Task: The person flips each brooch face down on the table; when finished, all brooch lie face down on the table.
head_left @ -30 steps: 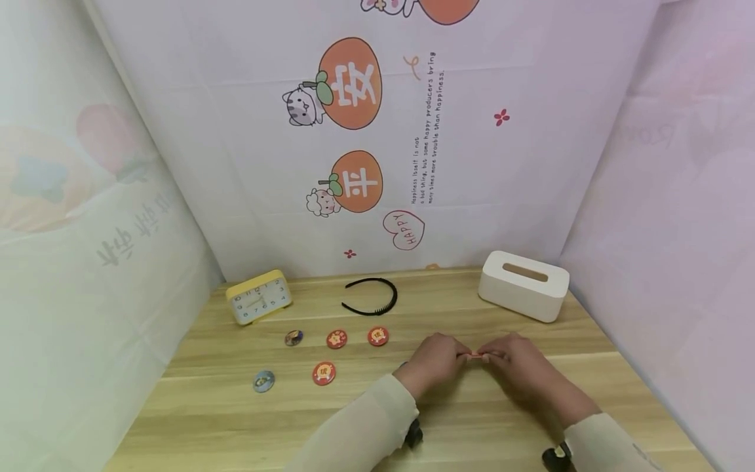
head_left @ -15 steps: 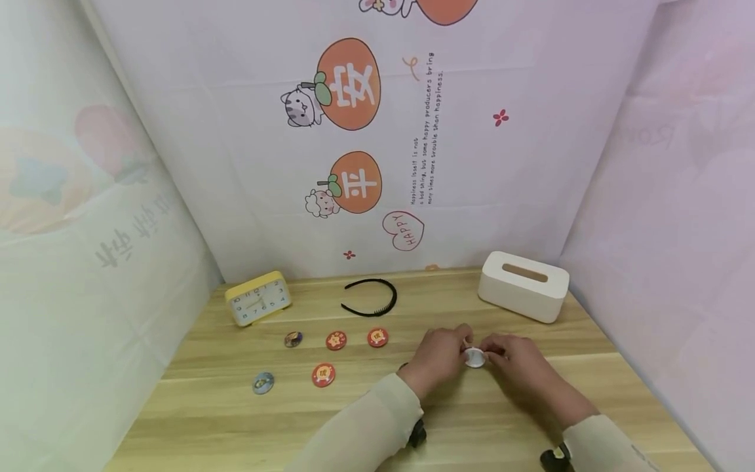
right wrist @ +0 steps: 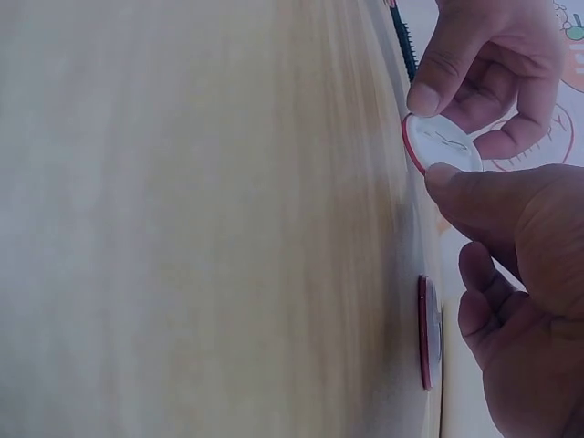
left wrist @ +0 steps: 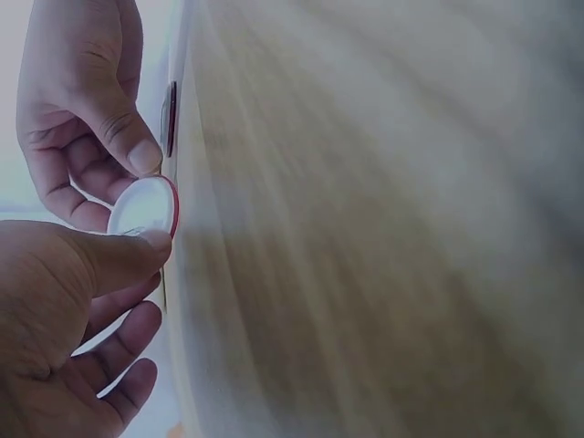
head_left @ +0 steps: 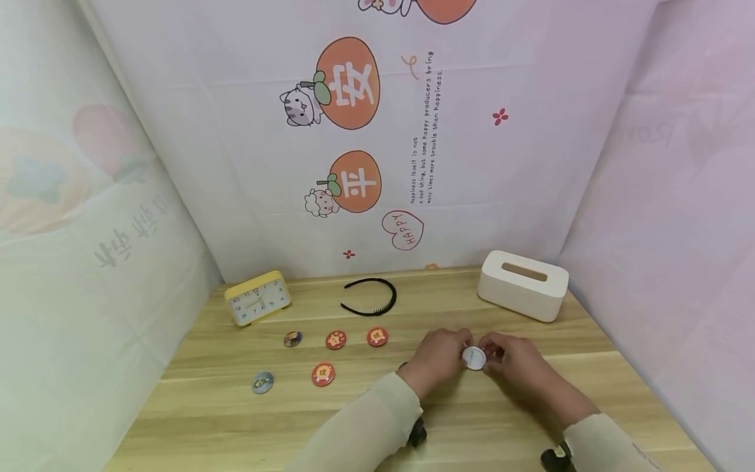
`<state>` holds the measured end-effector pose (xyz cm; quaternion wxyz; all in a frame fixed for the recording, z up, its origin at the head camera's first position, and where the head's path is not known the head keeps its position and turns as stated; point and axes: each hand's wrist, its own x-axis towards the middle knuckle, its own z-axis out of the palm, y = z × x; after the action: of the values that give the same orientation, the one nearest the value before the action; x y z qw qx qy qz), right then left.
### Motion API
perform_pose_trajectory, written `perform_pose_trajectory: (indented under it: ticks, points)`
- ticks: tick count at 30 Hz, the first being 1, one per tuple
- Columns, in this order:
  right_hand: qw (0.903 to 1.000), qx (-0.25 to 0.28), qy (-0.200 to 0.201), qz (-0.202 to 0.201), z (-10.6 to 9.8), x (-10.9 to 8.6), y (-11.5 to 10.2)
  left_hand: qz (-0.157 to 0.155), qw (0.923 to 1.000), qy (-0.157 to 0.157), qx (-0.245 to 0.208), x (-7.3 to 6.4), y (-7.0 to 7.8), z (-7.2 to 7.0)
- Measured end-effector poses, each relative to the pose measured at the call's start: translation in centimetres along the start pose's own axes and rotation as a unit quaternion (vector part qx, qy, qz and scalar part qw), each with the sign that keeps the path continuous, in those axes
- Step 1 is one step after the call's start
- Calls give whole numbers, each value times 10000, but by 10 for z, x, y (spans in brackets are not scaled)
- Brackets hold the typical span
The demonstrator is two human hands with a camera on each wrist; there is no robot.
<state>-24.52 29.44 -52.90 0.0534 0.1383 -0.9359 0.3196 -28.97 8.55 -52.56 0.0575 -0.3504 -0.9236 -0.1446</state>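
Note:
A round pin badge point(head_left: 474, 358) is held just above the table between both hands. Its white back faces up, with a thin pin across it in the right wrist view, and its red rim shows at the edge. My left hand point(head_left: 435, 357) pinches its left side. On the opposite side, my right hand point(head_left: 518, 360) grips it with the thumb point(right wrist: 444, 173) over the white back. Behind the right fingers lies another red-rimmed round piece point(right wrist: 429, 333), seen edge-on and mostly hidden in the head view. The held badge's printed front is turned away.
Left of the hands lie three red badges point(head_left: 322, 374), a blue one point(head_left: 263, 383) and a dark one point(head_left: 293, 338). A black headband point(head_left: 383, 308), a yellow alarm clock point(head_left: 258, 298) and a white tissue box point(head_left: 523, 286) stand along the back of the wooden table point(head_left: 236, 432).
The badge, edge-on a second ago with only a red line showing, has been tilted so its white back faces the head camera. Both hands stay nearly in place; their fingers have shifted.

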Motion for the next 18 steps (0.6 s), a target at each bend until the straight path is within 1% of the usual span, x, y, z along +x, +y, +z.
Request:
perform_pose_trajectory:
  ticks: [3, 7, 11, 15, 18]
  points:
    - [10000, -61, -24, -23, 1, 0, 0, -32, 10000, -70, -62, 0, 0, 2]
    - [9999, -70, -70, 45, 0, 0, 1, -73, 9997, -194, -164, 2, 1, 4]
    - [9998, -100, -126, 71, -1, -1, 1, -51, 9994, -293, -194, 3, 2, 5]
    - [9997, -206, -123, -73, -1, -2, 2, 101, 9994, -319, -57, 3, 0, 7]
    - [9994, -232, -185, -152, -2, -3, 1, 149, 9993, -346, 71, 2, 0, 7]
